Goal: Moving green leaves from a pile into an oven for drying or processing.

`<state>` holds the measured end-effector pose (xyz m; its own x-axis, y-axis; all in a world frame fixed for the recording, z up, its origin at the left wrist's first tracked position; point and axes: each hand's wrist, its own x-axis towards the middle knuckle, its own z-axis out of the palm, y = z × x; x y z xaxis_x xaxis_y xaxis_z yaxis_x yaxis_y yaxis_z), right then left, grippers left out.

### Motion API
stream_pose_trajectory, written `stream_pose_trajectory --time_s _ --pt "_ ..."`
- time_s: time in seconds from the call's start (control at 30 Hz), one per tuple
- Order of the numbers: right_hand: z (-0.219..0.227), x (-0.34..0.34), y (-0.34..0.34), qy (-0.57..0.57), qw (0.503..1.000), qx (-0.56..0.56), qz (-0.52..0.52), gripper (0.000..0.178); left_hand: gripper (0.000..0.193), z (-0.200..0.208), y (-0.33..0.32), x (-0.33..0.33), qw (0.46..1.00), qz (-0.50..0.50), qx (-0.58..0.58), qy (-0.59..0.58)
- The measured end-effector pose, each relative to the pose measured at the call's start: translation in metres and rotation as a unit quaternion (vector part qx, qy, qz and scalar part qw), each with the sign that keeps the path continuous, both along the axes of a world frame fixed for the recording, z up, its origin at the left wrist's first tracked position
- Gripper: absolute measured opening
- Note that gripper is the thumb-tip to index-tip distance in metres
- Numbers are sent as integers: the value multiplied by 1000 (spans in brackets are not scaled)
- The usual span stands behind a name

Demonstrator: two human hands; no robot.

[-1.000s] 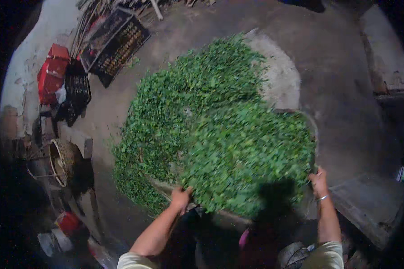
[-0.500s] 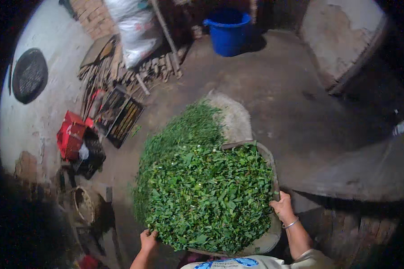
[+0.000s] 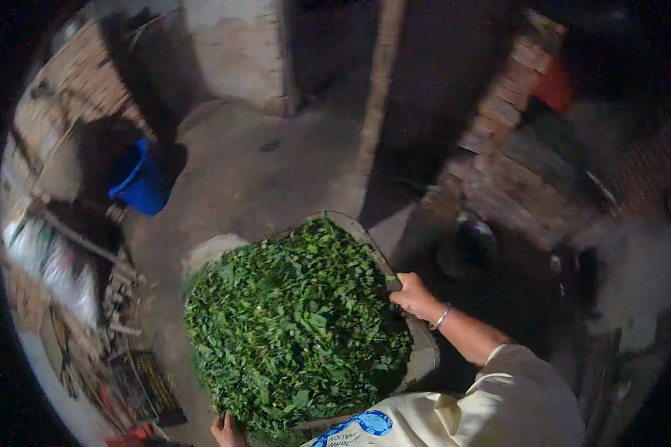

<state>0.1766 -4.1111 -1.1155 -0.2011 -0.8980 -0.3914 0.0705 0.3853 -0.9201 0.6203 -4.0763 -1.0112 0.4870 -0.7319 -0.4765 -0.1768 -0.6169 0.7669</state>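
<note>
A broad, shallow basket (image 3: pixel 427 356) with a pale rim is heaped with chopped green leaves (image 3: pixel 298 320). My right hand (image 3: pixel 419 296) is closed round the rim on the right side, thumb near the leaves, with a silvery bangle at the wrist. At the near left corner my left hand (image 3: pixel 227 430) is closed at the basket's edge; its fingers are partly hidden by leaves and the lower border of the picture. The heap covers most of the basket's inside. Beyond its far left side a pale sack-like patch (image 3: pixel 212 249) shows.
To the left stand a blue bucket (image 3: pixel 142 182), a white sack (image 3: pixel 60 268), stacked wood (image 3: pixel 123 294) and a dark crate (image 3: pixel 149 387). A wooden post (image 3: pixel 380 97) rises ahead. On the right are a low brick structure (image 3: pixel 507 186) and a dark round pan (image 3: pixel 476 242).
My view has swung to the right, so the bucket and sack now lie at the left and the brickwork has come in. The basket turned along with me, both hands still on it.
</note>
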Motion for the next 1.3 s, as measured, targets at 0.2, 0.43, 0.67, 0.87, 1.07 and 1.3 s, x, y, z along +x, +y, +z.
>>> stream_pose_trajectory --time_s 0.2,0.43,0.67,0.87,1.07,1.3 --pt "-12 41 20 20 1000 6 -12 8 18 -20 16 49 1000 -16 7 20" --pt "-10 59 50 187 982 -33 -9 20 25 -50 -4 101 982 50 -11 183" --pt "-53 76 100 175 982 -67 -26 30 14 -52 -78 123 963 -198 -12 181" --pt "-71 121 125 448 883 -130 -54 23 16 -84 -124 173 828 -537 -86 -134" --pt "-116 127 154 413 864 -149 -247 20 19 -88 -180 148 878 -450 -139 87" --pt "-126 223 173 423 849 -50 -312 23 18 -108 -248 139 524 -598 -343 -500"
